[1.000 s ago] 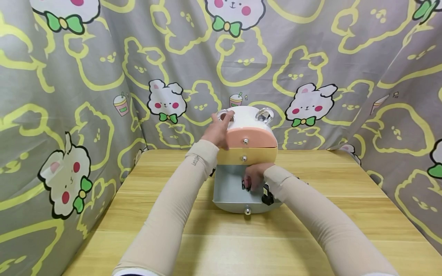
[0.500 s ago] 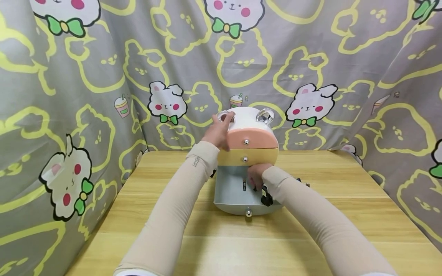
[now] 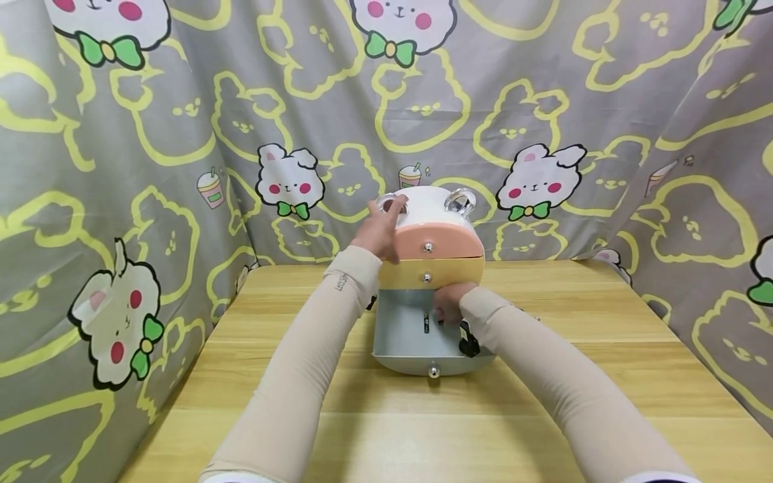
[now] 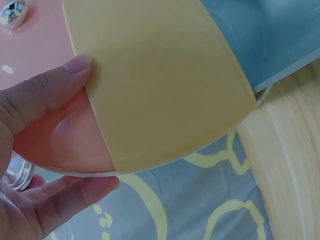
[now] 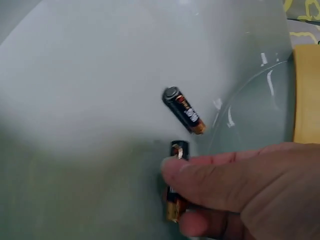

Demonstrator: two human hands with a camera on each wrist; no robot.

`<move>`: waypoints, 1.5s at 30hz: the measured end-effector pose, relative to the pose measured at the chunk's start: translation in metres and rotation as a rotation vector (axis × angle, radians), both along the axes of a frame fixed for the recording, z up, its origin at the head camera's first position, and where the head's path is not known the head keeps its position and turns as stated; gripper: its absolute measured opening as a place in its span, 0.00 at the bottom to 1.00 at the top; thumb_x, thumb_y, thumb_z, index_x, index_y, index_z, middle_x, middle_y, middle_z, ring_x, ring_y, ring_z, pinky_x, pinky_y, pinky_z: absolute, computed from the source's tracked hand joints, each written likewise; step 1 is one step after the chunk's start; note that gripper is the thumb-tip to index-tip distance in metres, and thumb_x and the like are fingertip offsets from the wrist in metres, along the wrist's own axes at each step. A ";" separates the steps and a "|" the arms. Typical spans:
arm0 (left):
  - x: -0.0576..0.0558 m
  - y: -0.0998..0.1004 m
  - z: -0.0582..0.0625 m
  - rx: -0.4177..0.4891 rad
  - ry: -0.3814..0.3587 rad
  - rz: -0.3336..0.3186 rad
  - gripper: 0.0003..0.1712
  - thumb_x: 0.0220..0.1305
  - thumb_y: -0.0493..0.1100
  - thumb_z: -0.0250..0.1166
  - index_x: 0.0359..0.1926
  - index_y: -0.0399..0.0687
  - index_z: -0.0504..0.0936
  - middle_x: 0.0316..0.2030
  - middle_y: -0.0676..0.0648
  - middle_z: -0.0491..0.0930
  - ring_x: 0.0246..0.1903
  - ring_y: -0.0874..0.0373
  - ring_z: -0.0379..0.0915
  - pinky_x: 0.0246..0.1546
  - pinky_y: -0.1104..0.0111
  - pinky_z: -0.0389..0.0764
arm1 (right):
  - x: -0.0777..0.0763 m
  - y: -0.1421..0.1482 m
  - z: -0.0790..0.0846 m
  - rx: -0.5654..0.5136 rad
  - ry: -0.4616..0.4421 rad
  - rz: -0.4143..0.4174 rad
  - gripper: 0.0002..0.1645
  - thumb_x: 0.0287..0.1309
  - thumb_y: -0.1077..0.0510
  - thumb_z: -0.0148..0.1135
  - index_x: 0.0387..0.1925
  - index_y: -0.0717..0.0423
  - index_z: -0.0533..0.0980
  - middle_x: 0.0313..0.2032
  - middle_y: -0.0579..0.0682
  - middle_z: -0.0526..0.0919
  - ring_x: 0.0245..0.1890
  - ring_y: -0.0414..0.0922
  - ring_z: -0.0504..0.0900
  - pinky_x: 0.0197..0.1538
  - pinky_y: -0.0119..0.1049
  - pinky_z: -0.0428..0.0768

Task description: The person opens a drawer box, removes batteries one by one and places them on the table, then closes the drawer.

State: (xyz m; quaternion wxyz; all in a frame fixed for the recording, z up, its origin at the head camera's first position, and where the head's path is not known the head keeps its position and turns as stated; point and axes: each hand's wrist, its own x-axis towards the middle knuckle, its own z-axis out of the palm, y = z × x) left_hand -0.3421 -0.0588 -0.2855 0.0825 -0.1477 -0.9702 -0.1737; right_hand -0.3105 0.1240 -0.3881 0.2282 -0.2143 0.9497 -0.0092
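A small drawer cabinet with a white top and clear ears stands on the table, its grey-blue bottom drawer pulled out. My left hand grips the cabinet's left side. In the left wrist view, the thumb lies on the front where the peach drawer meets the yellow drawer, and the fingers sit round the edge. Inside the bottom drawer, my right hand pinches a black and copper battery between thumb and fingers. A second battery lies on the drawer floor beside it.
Silver knobs stick out from the drawer fronts. A wood-grain table carries the cabinet. Patterned grey curtains hang behind it and at both sides. The yellow drawer front is just above the right hand.
My right hand has shifted slightly right inside the drawer, so one battery now shows apart from the fingers. My left hand keeps its place on the cabinet.
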 end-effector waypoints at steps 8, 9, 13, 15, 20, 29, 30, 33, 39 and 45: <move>-0.001 0.000 -0.001 0.008 -0.001 0.008 0.79 0.22 0.30 0.84 0.71 0.75 0.44 0.62 0.28 0.47 0.33 0.43 0.73 0.28 0.59 0.79 | -0.001 -0.002 0.008 0.096 0.137 0.178 0.09 0.51 0.60 0.72 0.24 0.43 0.79 0.24 0.39 0.77 0.28 0.40 0.73 0.33 0.33 0.72; -0.001 0.000 -0.001 0.008 -0.002 0.008 0.79 0.22 0.29 0.84 0.71 0.74 0.44 0.62 0.28 0.47 0.33 0.43 0.73 0.29 0.59 0.79 | -0.001 -0.002 0.008 0.096 0.133 0.181 0.08 0.52 0.59 0.71 0.25 0.43 0.80 0.24 0.38 0.77 0.28 0.39 0.73 0.32 0.33 0.72; -0.001 0.000 -0.001 0.015 -0.009 0.008 0.80 0.21 0.28 0.83 0.71 0.75 0.45 0.62 0.28 0.47 0.34 0.42 0.73 0.30 0.58 0.80 | 0.002 -0.002 0.014 0.094 0.136 0.195 0.06 0.53 0.59 0.70 0.31 0.42 0.81 0.26 0.38 0.77 0.29 0.39 0.73 0.33 0.33 0.72; -0.001 0.000 0.000 0.022 -0.008 0.006 0.80 0.21 0.28 0.83 0.71 0.75 0.45 0.62 0.28 0.47 0.35 0.41 0.73 0.30 0.58 0.80 | 0.004 -0.002 0.017 0.073 0.127 0.180 0.07 0.53 0.59 0.70 0.33 0.43 0.82 0.27 0.38 0.77 0.29 0.39 0.73 0.33 0.33 0.73; -0.003 -0.003 0.000 0.039 -0.013 0.004 0.80 0.21 0.28 0.83 0.71 0.75 0.45 0.62 0.28 0.47 0.36 0.40 0.72 0.31 0.57 0.80 | 0.006 0.001 0.022 0.005 0.095 0.149 0.08 0.53 0.62 0.68 0.36 0.48 0.83 0.24 0.40 0.79 0.26 0.39 0.75 0.30 0.32 0.74; -0.003 -0.001 0.000 0.035 -0.016 0.022 0.79 0.21 0.29 0.83 0.71 0.76 0.45 0.62 0.29 0.46 0.34 0.42 0.72 0.31 0.57 0.80 | 0.008 0.008 0.028 -0.111 0.022 0.123 0.09 0.56 0.64 0.66 0.39 0.55 0.78 0.24 0.46 0.81 0.22 0.40 0.77 0.29 0.32 0.76; -0.002 0.000 0.000 0.034 -0.019 0.022 0.80 0.22 0.29 0.83 0.71 0.76 0.45 0.62 0.29 0.47 0.34 0.42 0.72 0.31 0.57 0.80 | 0.008 0.010 0.028 -0.116 0.021 0.125 0.08 0.56 0.65 0.66 0.38 0.54 0.78 0.24 0.46 0.81 0.23 0.40 0.78 0.29 0.32 0.77; -0.002 0.001 0.000 0.027 -0.026 0.023 0.79 0.23 0.29 0.84 0.71 0.76 0.45 0.62 0.29 0.47 0.34 0.42 0.72 0.31 0.57 0.80 | 0.008 0.013 0.030 -0.128 0.029 0.121 0.08 0.56 0.63 0.67 0.34 0.52 0.76 0.24 0.44 0.80 0.24 0.40 0.78 0.30 0.33 0.77; 0.000 0.001 0.001 0.027 -0.026 0.022 0.78 0.24 0.29 0.83 0.71 0.75 0.45 0.62 0.29 0.46 0.35 0.40 0.72 0.33 0.56 0.80 | 0.008 0.021 0.033 -0.192 0.053 0.139 0.07 0.57 0.63 0.67 0.35 0.55 0.76 0.26 0.46 0.78 0.24 0.40 0.79 0.31 0.32 0.77; 0.001 0.001 0.002 0.023 -0.037 0.025 0.77 0.25 0.30 0.83 0.71 0.75 0.45 0.62 0.29 0.46 0.37 0.40 0.72 0.33 0.56 0.80 | 0.009 0.027 0.036 -0.261 0.036 0.103 0.06 0.58 0.63 0.66 0.33 0.56 0.75 0.26 0.47 0.79 0.23 0.41 0.80 0.30 0.32 0.78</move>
